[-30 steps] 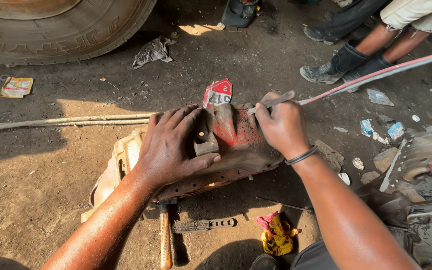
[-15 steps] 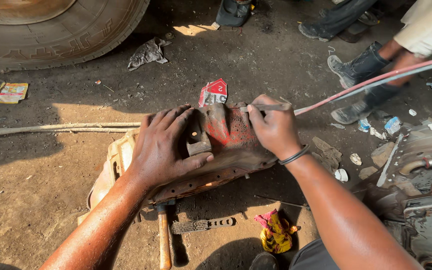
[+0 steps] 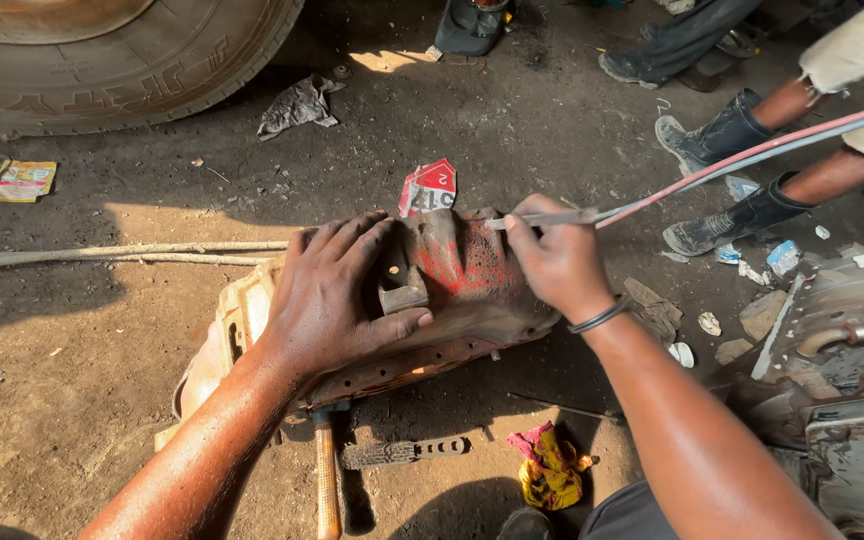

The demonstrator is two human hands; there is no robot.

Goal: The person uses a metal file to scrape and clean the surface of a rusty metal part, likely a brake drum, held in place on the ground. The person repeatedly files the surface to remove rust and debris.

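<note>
You have two hands in view, your left hand (image 3: 337, 300) and your right hand (image 3: 557, 265), both on one rusty red-brown metal cover (image 3: 462, 300). Your right hand grips one thin metal nozzle (image 3: 542, 218), fed by one pair of hoses (image 3: 752, 152), red and blue. One large tyre (image 3: 122, 60) fills the top left. You can count one wooden-handled hammer (image 3: 327, 480), one toothed metal strip (image 3: 402, 452), one yellow and pink rag (image 3: 550, 465), one grey crumpled rag (image 3: 297, 105), one yellow wrapper (image 3: 22, 180) and one red and white carton scrap (image 3: 428, 186). Two dark boots (image 3: 722, 130) of another person stand at the right.
</note>
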